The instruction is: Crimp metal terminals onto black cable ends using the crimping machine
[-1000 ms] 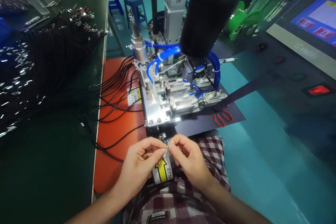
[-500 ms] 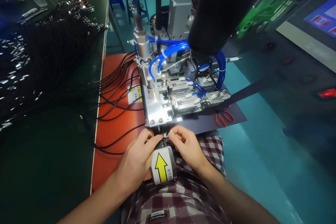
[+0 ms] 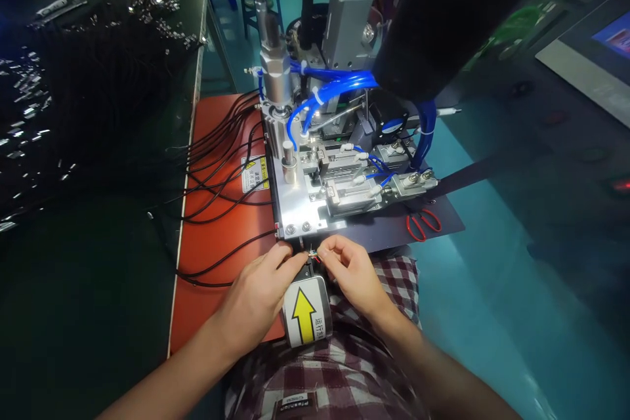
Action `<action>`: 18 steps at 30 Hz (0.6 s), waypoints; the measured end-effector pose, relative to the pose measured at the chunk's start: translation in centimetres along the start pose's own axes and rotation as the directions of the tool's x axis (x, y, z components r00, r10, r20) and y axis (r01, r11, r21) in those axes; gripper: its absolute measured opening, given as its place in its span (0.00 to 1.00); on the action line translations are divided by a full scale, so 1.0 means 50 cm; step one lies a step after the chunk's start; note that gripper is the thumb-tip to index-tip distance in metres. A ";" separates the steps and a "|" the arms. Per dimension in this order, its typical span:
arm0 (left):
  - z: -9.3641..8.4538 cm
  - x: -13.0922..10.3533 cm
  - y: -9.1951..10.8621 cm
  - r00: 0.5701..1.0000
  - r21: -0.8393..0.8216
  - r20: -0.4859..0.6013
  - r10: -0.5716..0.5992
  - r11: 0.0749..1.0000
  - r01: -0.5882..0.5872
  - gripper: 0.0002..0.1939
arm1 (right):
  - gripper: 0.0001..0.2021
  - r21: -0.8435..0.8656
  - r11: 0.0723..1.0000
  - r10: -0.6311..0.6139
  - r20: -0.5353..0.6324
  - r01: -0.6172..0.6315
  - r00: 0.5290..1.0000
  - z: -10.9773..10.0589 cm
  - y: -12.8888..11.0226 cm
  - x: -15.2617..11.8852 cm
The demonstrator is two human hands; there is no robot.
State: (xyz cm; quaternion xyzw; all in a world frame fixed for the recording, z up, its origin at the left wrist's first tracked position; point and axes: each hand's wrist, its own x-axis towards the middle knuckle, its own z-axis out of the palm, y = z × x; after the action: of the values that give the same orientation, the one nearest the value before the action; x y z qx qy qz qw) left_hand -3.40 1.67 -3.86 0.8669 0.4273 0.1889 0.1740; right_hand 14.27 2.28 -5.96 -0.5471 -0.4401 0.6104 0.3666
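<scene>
Small thin wires (image 3: 317, 259), with red and green among them, show at a cable's stripped end between my fingertips, just in front of the machine's metal plate (image 3: 295, 207). My left hand (image 3: 263, 285) is closed, thumb and fingers pinched at the left of this end. What lies under those fingers is mostly hidden. From the right, my right hand (image 3: 353, 275) pinches the wires between thumb and forefinger. Right below is a machine part with a yellow arrow label (image 3: 306, 312). A black cable (image 3: 207, 285) passes over the orange mat behind my left hand.
Several black cables cross the orange mat (image 3: 216, 315) into the machine's left side. A heap of dark cables with shiny ends (image 3: 147, 10) covers the table at left. Red-handled scissors (image 3: 424, 224) lie right of the machine. Blue air hoses (image 3: 339, 88) arch above it.
The view has shifted slightly, so the machine appears a little further right. Both hands keep their pinch at the wires, with only small finger movement.
</scene>
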 end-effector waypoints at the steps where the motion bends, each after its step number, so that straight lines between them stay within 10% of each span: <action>1: 0.000 0.001 -0.001 1.000 0.002 -0.004 0.019 1.000 -0.019 0.16 | 0.11 0.000 1.000 -0.002 -0.001 0.002 1.000 0.000 0.000 0.000; 18: 0.006 -0.001 0.002 0.997 0.226 0.008 0.079 0.971 -0.079 0.17 | 0.10 -0.019 1.000 0.001 -0.007 -0.001 1.000 0.001 0.004 0.001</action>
State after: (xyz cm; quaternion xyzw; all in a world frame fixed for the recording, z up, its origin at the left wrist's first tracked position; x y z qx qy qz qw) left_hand -3.22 1.54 -4.09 0.8973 0.4112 0.1462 0.0662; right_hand 14.23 2.27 -6.15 -0.5528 -0.4444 0.6044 0.3627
